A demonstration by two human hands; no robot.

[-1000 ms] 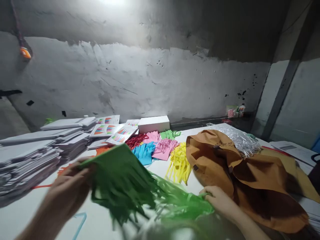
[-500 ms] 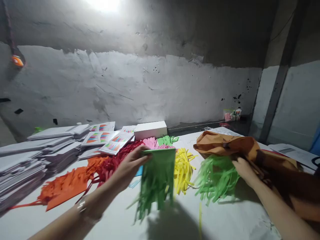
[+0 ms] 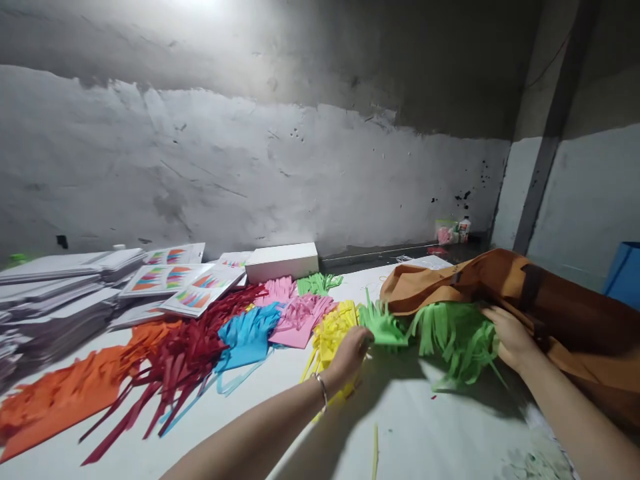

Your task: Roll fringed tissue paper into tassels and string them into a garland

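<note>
My left hand (image 3: 351,357) pinches the near corner of a small green fringed paper piece (image 3: 383,325) lying on the white table (image 3: 440,433). My right hand (image 3: 510,337) rests with curled fingers on a larger bunch of light green paper fringe (image 3: 457,337) at the mouth of a brown cloth bag (image 3: 550,313). A yellow fringe pile (image 3: 333,330) lies just left of my left hand, with pink (image 3: 303,319), blue (image 3: 247,337), dark red (image 3: 185,357) and orange (image 3: 70,393) fringe piles in a row further left.
Stacks of white cards (image 3: 55,300) with rainbow prints (image 3: 195,290) fill the left of the table. A white box (image 3: 283,261) and more green fringe (image 3: 317,283) sit by the grey wall. Small bottles (image 3: 453,231) stand on a ledge; a blue bin (image 3: 623,277) is at right.
My left hand carried the green fringed piece from the air down to the right onto the table beside the yellow pile. My right hand stayed on the light green fringe by the bag.
</note>
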